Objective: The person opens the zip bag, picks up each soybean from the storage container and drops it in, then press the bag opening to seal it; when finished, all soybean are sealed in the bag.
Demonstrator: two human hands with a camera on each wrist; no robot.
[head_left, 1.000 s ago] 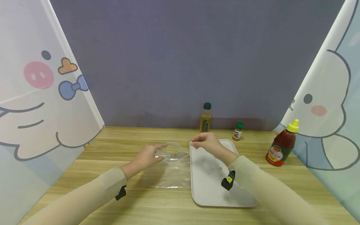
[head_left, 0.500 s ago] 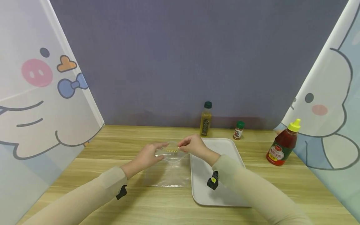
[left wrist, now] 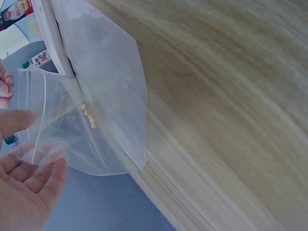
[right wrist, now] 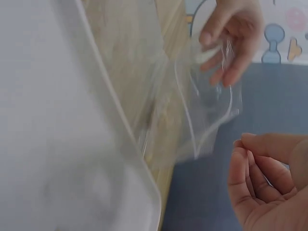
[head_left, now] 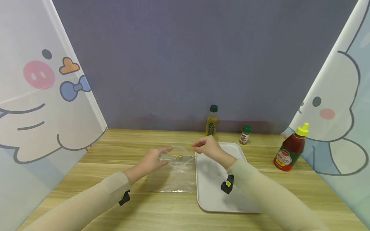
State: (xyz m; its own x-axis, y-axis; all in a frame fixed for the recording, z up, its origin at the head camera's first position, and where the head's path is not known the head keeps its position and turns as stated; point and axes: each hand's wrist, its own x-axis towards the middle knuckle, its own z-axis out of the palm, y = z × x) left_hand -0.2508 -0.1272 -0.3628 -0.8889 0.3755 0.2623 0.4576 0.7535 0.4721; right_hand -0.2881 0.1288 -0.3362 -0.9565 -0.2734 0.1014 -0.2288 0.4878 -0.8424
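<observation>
My left hand (head_left: 151,160) grips the open mouth of a clear zip-lock bag (head_left: 173,180), thumb on one side and fingers on the other. A row of small round pale-yellow beans (left wrist: 87,113) shows through the plastic in the left wrist view; they look like soybeans. My right hand (head_left: 210,147) is just right of the bag's mouth, over the edge of a white tray (head_left: 212,200). In the right wrist view its thumb and index fingertips (right wrist: 245,139) meet, and the other fingers curl. I see nothing between them.
Behind the tray stand an oil bottle (head_left: 212,123) with a dark cap and a small green-capped spice jar (head_left: 244,134). A red sauce bottle (head_left: 290,150) with a yellow nozzle stands on the right. A grey panel (head_left: 185,64) closes the back of the wooden table (head_left: 130,205).
My right hand went left over the bag's mouth half a second ago and has since drawn back right, above the tray edge. My left hand has kept its hold on the bag.
</observation>
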